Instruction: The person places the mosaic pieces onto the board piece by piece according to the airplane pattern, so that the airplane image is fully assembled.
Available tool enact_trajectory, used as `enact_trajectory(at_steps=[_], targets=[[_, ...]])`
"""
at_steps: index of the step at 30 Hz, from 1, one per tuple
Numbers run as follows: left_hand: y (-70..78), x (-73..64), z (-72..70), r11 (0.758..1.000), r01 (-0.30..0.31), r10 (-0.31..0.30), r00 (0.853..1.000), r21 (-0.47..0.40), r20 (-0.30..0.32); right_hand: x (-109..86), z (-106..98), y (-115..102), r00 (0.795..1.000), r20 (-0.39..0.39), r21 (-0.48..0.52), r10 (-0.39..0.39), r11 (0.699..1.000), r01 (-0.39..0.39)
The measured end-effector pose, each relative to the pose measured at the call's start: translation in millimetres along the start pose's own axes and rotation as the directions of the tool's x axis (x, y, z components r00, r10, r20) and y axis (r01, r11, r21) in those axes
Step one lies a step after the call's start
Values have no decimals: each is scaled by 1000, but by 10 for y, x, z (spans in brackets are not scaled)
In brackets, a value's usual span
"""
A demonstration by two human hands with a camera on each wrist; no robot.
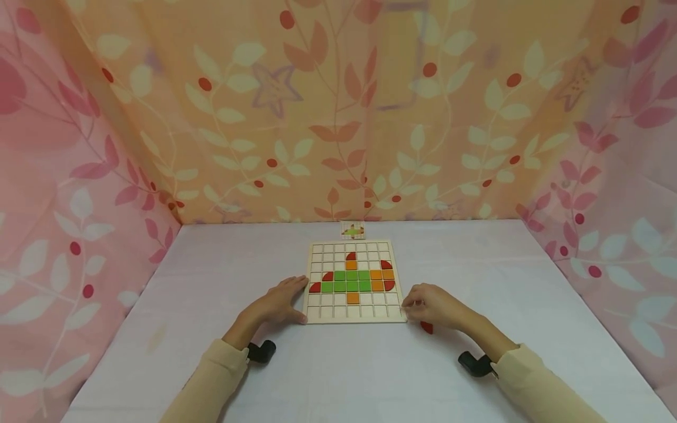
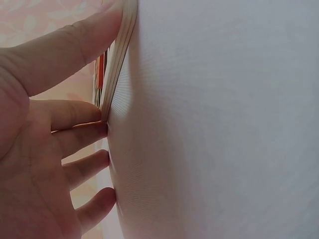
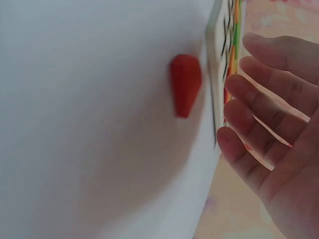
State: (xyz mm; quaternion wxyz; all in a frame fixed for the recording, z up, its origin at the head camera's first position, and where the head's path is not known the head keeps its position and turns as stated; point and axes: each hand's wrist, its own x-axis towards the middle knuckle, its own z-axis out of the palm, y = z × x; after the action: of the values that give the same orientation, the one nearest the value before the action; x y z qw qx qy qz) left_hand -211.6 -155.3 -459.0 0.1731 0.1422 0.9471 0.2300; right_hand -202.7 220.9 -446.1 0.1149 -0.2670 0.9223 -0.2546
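Note:
A wooden grid board (image 1: 329, 314) lies on the table, bearing a pattern of green squares (image 1: 352, 281), orange squares (image 1: 353, 298) and red quarter-round pieces (image 1: 315, 287). My left hand (image 1: 280, 301) rests at its left side, thumb by the near corner and fingertips along the edge. In the left wrist view the thumb (image 2: 75, 47) lies against the board's side. Over the board's near right corner, my right hand (image 1: 435, 305) hovers with loosely bent fingers and nothing between them. One loose red piece (image 3: 186, 85) sits on the cloth beside the board, partly covered by that hand in the head view.
A small pattern card (image 1: 352, 230) stands just behind the board, showing a similar coloured figure on a grid. White cloth (image 1: 222, 252) covers the table. Floral curtains (image 1: 338, 117) enclose it at the back and both sides. Black wrist cameras (image 1: 475, 364) sit at both cuffs.

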Motion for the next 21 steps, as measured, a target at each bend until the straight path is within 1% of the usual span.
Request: enact_trajectory(at_steps=[4,5,7,11,13,14,21], targets=[[13,1,3,1000,22,-22,1000,5,4,-102,28,71,1000,-1,-36,26,999,-26],[14,3,6,1000,26,-26,1000,3,4,-125,33,82,999,2,-40,47,998,-47],[13,6,9,999,35,-35,999,1,4,-173,40,106,998,-1,-62,62,996,-62],[-1,10,13,1000,23,-23,1000,1,6,-277,51,127,998,-27,-122,62,990,-65],[-11,14,15,1000,13,-13,1000,2,6,-325,55,129,998,-38,-157,44,986,-49],[-13,14,15,1000,11,-11,1000,2,8,-344,60,130,998,-43,-168,47,984,-53],[-11,15,17,1000,12,-12,1000,-2,7,-412,81,102,995,-75,-172,59,983,-71]])
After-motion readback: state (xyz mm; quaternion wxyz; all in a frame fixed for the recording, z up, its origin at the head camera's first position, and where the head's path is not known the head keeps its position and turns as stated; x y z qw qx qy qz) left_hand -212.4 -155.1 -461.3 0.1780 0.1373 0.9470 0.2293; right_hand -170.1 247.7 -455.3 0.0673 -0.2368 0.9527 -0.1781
